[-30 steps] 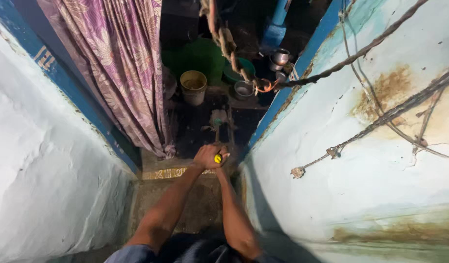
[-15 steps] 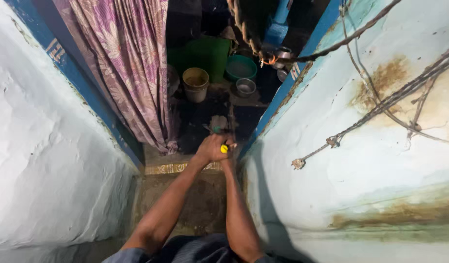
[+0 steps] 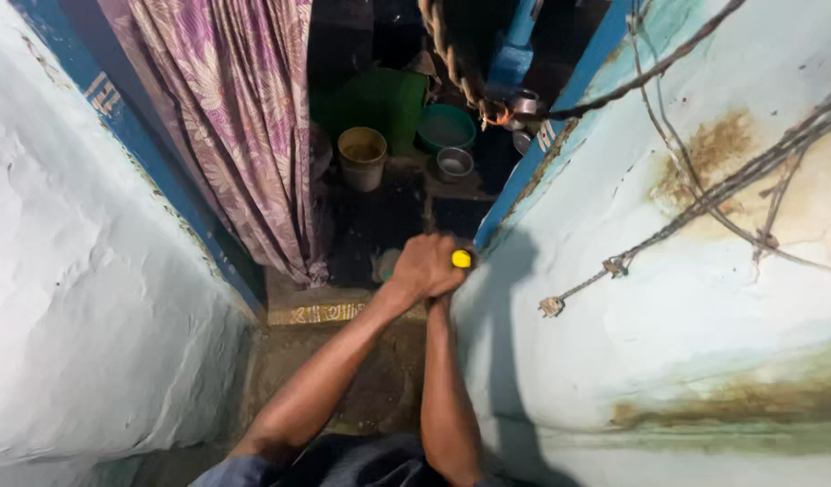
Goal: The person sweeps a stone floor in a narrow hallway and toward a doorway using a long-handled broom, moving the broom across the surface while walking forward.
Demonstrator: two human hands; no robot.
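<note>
The small yellow object (image 3: pixel 461 259) was round and bright, beside the pale blue wall (image 3: pixel 668 298). The left hand (image 3: pixel 426 264) was closed around it, arm stretched forward. The right hand was hidden beneath; its grip could not be told.

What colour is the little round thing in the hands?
Bright yellow. The small round object shows best in the head view, clasped by the left hand.
</note>
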